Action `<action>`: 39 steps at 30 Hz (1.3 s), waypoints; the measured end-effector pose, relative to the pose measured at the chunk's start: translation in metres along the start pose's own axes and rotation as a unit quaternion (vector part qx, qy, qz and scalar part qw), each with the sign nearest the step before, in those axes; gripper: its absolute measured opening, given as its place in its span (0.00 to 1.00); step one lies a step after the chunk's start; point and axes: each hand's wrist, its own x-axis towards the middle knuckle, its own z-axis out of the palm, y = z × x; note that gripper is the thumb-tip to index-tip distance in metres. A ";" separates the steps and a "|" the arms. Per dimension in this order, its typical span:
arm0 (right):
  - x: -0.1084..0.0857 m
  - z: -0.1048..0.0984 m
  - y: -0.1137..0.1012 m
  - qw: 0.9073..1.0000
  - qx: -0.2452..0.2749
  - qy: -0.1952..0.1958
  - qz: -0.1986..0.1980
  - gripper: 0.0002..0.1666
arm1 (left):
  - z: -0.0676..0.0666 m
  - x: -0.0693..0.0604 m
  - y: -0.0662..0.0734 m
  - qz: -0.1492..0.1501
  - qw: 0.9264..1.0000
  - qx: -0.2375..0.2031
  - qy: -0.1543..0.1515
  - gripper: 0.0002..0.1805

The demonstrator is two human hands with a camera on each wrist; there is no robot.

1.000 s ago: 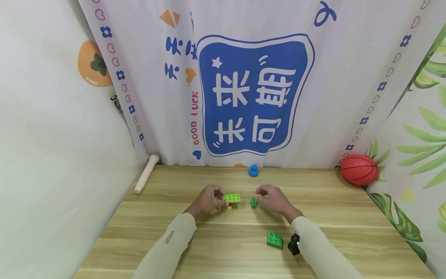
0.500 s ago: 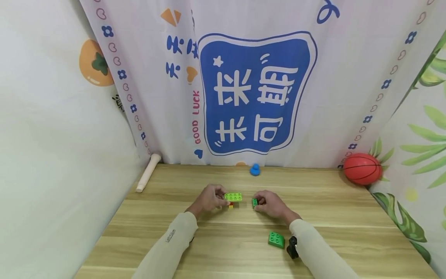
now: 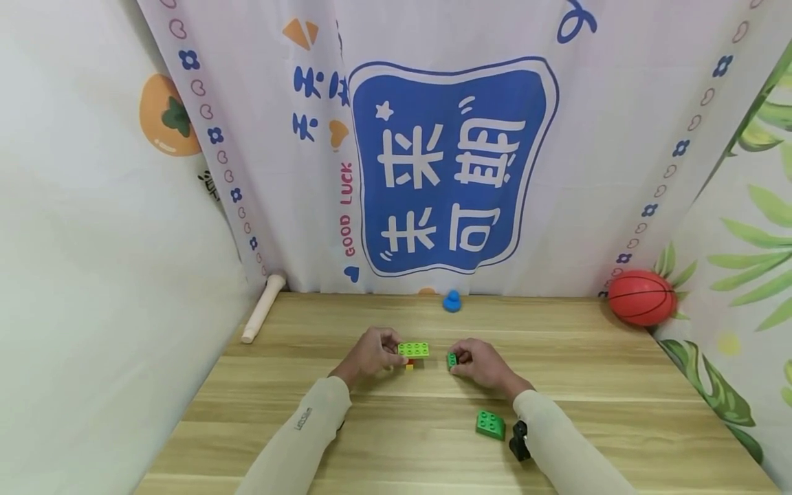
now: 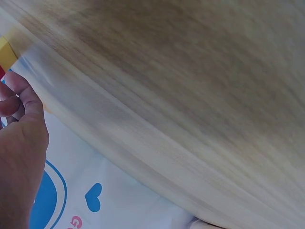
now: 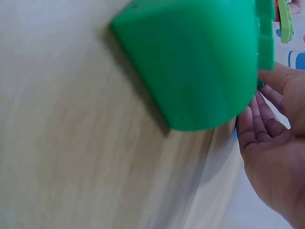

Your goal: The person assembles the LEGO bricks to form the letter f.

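Observation:
In the head view the left hand (image 3: 374,351) grips a small stack by its left side: a lime-green plate (image 3: 413,350) on top, with red and yellow (image 3: 410,367) pieces below. To its right, the right hand (image 3: 483,364) pinches a small green brick (image 3: 452,359) between thumb and fingers. A short gap separates brick and stack. The left wrist view shows the left hand (image 4: 21,124) beside a yellow piece (image 4: 6,55) at the frame's edge. A larger green brick hides part of the right hand (image 5: 271,138) in the right wrist view.
A larger green brick (image 3: 491,425) with a curved side lies near the right wrist. At the table's back stand a blue piece (image 3: 452,301) and, in the corners, a pale stick (image 3: 263,308) and a red ball (image 3: 642,298). A printed cloth (image 3: 581,227) hangs behind.
The right hand has moved down and slightly left onto the small green brick, its fingers closing around it. The left hand keeps its hold on the stack.

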 end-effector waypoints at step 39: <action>0.043 0.021 -0.077 0.998 0.012 0.015 -0.063 0.18 | 0.001 -0.005 0.002 0.025 1.000 0.010 0.002 0.13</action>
